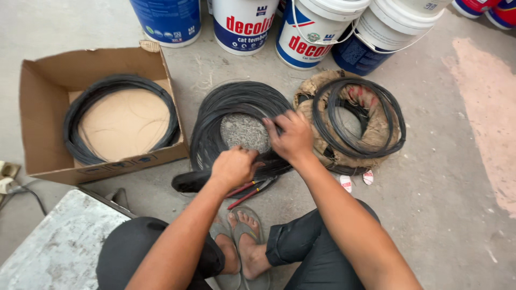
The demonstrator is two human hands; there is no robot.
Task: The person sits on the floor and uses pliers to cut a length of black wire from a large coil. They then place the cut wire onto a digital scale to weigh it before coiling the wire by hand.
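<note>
A large coil of black wire [215, 115] lies flat on the concrete floor in front of me. My left hand [234, 167] is closed in a fist on the coil's near edge. My right hand [290, 137] grips the strands on the coil's right side, fingers curled over them. Red-handled pliers [248, 192] lie on the floor just under my left hand. A second black wire coil [359, 115] rests to the right on a torn brown wrapping [312, 88]. A third coil [121, 118] sits inside an open cardboard box [43, 134] at the left.
Several paint buckets [244, 24] stand in a row along the far side. A grey slab [59, 244] is at my lower left. My sandalled feet [242, 241] rest on the floor below the coil. Cables lie at the left edge.
</note>
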